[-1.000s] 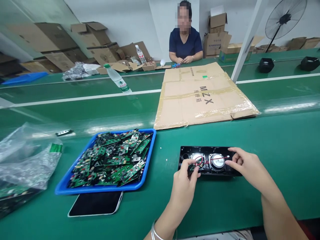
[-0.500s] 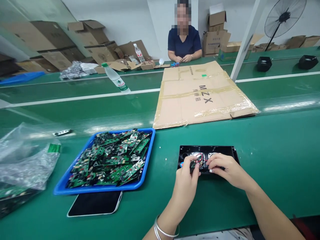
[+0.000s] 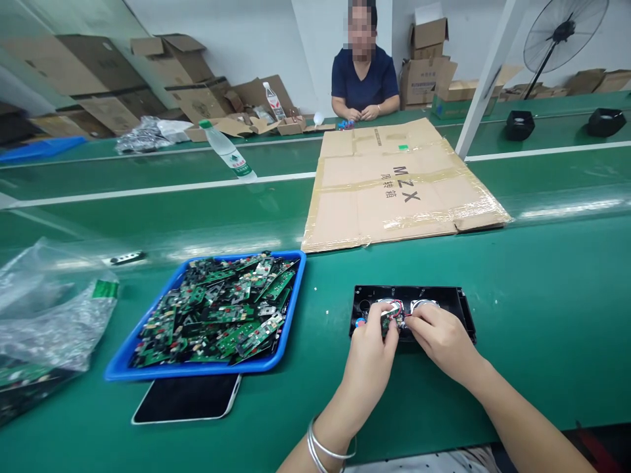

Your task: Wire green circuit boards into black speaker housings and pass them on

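Note:
A black speaker housing [image 3: 458,302] lies flat on the green bench, inner side up, with round speakers [image 3: 422,304] set in it. My left hand [image 3: 369,355] is closed on a small green circuit board [image 3: 386,320] above the housing's left half. Red and black wires [image 3: 398,306] loop beside the board. My right hand [image 3: 446,338] pinches at the thin wires by the board's right edge, its fingertips close to the left ones. Exactly what lies between the right fingertips is too small to be certain of. A blue round part [image 3: 360,322] shows at the housing's left end.
Left of the housing stands a blue tray [image 3: 294,322] heaped with circuit boards, partly over a phone [image 3: 187,399]. A plastic bag [image 3: 54,322] lies far left. Beyond are flattened cardboard [image 3: 355,210], a water bottle [image 3: 229,152] and a seated person [image 3: 365,82].
My left fingers have tilted the circuit board lower over the housing. My right fingers have drawn in slightly toward it and closed more at the wires.

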A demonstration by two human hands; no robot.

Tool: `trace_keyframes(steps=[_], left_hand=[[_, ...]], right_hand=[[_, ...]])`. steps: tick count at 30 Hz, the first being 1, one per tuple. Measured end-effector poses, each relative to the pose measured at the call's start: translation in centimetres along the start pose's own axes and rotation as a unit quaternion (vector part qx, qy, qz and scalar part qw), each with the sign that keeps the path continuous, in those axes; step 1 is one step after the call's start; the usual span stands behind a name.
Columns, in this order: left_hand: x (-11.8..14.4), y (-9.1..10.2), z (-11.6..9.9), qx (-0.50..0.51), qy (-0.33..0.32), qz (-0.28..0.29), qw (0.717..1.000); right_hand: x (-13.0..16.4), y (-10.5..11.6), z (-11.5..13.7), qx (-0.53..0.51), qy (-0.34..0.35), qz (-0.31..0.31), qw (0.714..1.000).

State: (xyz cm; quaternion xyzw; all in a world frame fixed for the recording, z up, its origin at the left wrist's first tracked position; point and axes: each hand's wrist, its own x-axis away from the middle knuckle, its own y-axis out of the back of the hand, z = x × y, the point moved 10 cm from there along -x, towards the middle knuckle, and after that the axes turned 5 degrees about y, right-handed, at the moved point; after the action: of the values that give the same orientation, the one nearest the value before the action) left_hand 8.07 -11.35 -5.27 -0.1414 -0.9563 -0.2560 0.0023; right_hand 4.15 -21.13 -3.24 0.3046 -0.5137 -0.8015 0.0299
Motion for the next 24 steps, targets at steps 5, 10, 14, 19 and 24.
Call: trace_keyframes(steps=[5,10,14,19,24], left_hand=[[0.0,-0.2,-0.7,-0.032,-0.005,0.010,0.999],[0.2,-0.7,-1.1,-0.054,-0.034,0.047,0.997],[0.5,-1.3,-1.8,-0.072,-0.099,0.119,0.985],[0.8,-1.3,-2.1,-0.051,-0.123,0.171,0.976],[0.6,-1.5,-1.2,-0.006,-0.093,0.164,0.982]], right_hand=[[0.0,-0.5,0.6,0.039,0.028,0.010,0.999],[0.1,-0.2,0.6,0.009,0.034,-0.001,0.999],[0.5,-1.0,-2.2,-0.172,-0.098,0.026,0.980],[0.6,-1.7,-2.7,-0.243,-0.140,0.068,0.958],[0.4,-1.4,-2.4,-0.241,-0.139,0.066,0.958]])
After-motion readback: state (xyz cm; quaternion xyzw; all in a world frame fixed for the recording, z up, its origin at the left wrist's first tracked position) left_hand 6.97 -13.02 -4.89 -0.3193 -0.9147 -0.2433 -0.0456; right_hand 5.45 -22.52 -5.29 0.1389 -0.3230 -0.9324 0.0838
